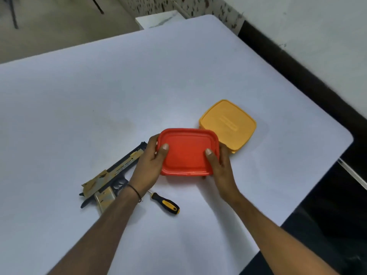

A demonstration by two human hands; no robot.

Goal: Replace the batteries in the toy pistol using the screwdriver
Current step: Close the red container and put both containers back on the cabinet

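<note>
Two bare forearms reach up from the bottom edge over a white table (pixel 99 96), the nearest things to the viewer.

At the far left of the group of objects lies the toy pistol (pixel 117 169), flat on its side on the table. It is black with tan camouflage patches, its muzzle pointing away and to the right, and its grip pointing towards the viewer. The left wrist passes over part of it and wears a thin dark band (pixel 137 192).

The left hand (pixel 148 165) grasps the left edge of a red lidded box (pixel 187 151), with the thumb lying on top of the lid and the fingers curled round the side.

Just below that hand, near the wrist, a screwdriver (pixel 165 203) lies on the table. It has a black and yellow handle, and its thin metal shaft points up and to the left, towards the pistol.

The red box is rectangular with rounded corners and sits between the two hands, lid on.

The right hand (pixel 220 167) grasps the box's right edge in the same way, thumb on the lid, fingers wrapped round the side.

Behind and to the right, just beside the red box, rests a yellow lidded box (pixel 228 124), also closed. Whether the two boxes touch is hard to tell.
</note>
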